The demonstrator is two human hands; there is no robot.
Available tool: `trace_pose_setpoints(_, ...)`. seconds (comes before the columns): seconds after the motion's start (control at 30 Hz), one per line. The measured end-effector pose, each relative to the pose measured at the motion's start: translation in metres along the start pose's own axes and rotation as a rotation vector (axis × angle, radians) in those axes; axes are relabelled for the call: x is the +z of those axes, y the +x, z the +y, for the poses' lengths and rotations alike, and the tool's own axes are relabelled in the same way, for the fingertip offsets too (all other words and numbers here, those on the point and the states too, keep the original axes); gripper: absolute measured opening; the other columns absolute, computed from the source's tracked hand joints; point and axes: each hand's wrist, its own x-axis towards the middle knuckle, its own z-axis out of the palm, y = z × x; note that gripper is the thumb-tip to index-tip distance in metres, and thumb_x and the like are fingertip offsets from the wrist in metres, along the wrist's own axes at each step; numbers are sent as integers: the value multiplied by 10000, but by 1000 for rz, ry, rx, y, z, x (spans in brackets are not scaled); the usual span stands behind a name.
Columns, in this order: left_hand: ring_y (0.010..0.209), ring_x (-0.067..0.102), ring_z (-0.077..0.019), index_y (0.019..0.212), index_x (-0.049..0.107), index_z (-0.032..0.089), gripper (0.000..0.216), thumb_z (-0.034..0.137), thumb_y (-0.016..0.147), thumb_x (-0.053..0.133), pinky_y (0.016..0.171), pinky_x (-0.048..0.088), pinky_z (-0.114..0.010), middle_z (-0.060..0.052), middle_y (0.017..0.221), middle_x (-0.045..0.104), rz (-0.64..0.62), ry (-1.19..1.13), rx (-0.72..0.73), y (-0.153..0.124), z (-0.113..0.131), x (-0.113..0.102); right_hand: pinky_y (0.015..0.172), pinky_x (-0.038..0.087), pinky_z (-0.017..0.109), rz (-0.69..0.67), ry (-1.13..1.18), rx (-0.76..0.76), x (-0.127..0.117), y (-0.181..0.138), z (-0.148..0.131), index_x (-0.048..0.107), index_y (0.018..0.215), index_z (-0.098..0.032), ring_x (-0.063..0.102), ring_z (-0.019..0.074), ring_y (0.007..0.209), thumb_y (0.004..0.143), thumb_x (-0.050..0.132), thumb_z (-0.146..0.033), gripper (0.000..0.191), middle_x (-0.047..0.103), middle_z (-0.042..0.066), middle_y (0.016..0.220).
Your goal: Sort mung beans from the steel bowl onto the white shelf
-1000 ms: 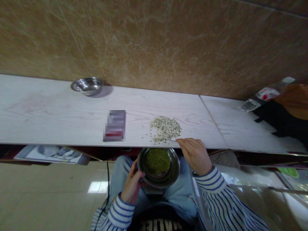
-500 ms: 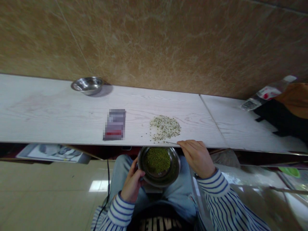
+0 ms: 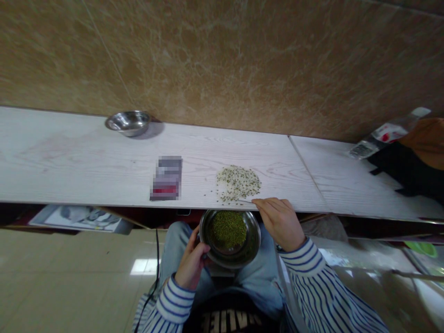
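My left hand [image 3: 191, 260] grips the left rim of a steel bowl [image 3: 254, 238], thumb on the edge, just below the tabletop's front edge and over my lap. Small green beans [image 3: 229, 229], like mung beans, cover much of its bottom. My right hand [image 3: 280, 223] pinches a thin metal tool [image 3: 244, 200] that looks like tweezers, its tip pointing left at the near edge of a spread pile [image 3: 239, 181]. White grains, like rice, are mixed with green beans in that pile. A few beans lie loose left of it.
On the white tabletop [image 3: 76, 166] stand a second steel bowl [image 3: 128, 124] by the wall and a dark, blurred-out flat item [image 3: 166, 178]. A plastic bottle [image 3: 385, 134] and a black and brown bag [image 3: 412, 157] lie at the right. Below is an open shelf.
My right hand has shifted slightly left and away from me, bringing the tool's tip onto the pile's near edge. My left hand still holds the bowl in much the same place.
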Motion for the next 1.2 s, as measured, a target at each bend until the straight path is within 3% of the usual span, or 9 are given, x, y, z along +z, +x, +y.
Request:
trace_pose_setpoints(0.9,670,557,-147,1262,451,259,680,143,606,588,550,474,-275,9,837,613,10,-11,-5,-1,-2,-2,764,345,309,-19,74,-48,-1,-4,-1,623,1055,-196,586,163,910,906,440,-163,238,690,44,951)
trace_pose_setpoints(1.2,702,556,-158,1275,453,258,689,140,610,589,568,482,-289,-7,868,610,13,-12,-2,2,-3,-2,775,333,309,-34,55,-51,4,7,-5,613,1074,-208,579,163,930,900,445,-154,248,690,41,980)
